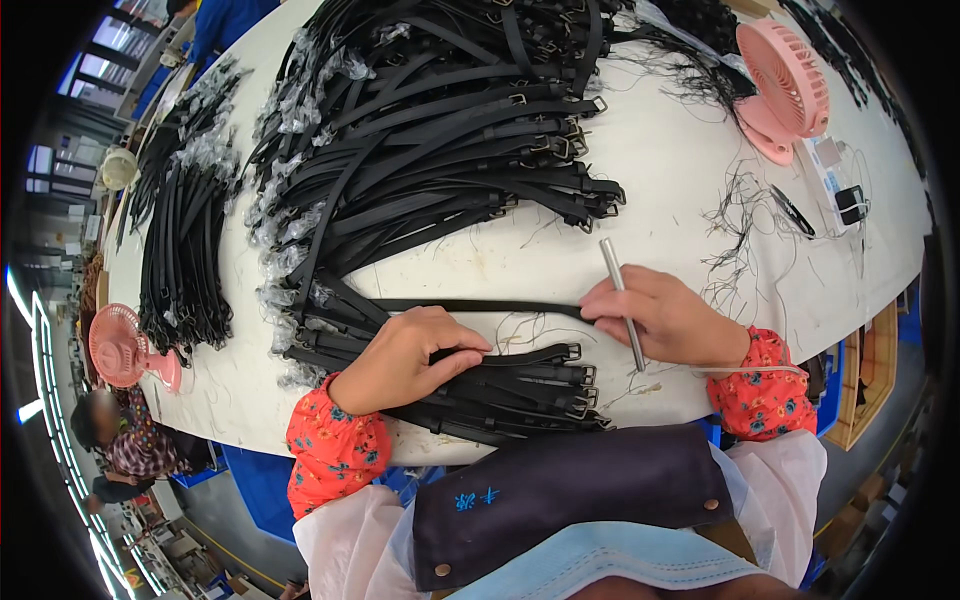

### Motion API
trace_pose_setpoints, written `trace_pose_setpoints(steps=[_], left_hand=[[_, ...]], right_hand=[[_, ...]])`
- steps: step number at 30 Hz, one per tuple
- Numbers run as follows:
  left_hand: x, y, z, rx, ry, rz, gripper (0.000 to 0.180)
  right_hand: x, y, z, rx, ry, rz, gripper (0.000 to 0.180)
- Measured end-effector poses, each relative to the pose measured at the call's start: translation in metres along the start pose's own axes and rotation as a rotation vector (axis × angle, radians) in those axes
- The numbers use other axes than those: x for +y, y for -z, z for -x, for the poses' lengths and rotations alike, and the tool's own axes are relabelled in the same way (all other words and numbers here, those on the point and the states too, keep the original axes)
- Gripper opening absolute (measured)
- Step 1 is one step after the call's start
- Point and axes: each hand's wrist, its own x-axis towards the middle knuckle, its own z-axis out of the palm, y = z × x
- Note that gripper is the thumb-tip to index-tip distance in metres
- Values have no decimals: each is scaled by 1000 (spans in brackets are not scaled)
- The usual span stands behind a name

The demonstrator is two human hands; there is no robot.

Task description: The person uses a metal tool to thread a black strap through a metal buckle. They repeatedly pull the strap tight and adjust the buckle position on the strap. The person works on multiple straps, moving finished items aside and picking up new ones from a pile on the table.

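A black belt (500,305) stretches across the table, its right end pinched in the fingers of my right hand (665,312). The same hand also grips a slim silver metal rod (622,300), tilted, its lower end near the tabletop. My left hand (415,355) is closed over a near pile of black belts (510,385), thumb and fingertips brought together beside one belt. Whether anything is between those fingertips is hidden. Several small metal buckles (585,378) line the right end of this near pile.
A large heap of black buckled belts (430,150) lies beyond my hands, with clear plastic wrapping (285,225) at its left ends. Another belt bundle (185,255) is at left. Pink fans (785,85) stand on both sides. Black tweezers (792,211) and loose threads (735,225) lie at right.
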Motion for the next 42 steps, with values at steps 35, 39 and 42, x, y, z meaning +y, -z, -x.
trace_pose_setpoints(steps=[35,39,42], left_hand=[[-18,14,-48,413,-320,-785,28],[-23,52,-36,528,-247,-759,28],[-39,82,-24,684,-132,-649,26]], right_hand=[[-3,7,-14,58,154,199,32],[3,14,-4,209,14,181,33],[13,17,-5,285,-48,182,33]])
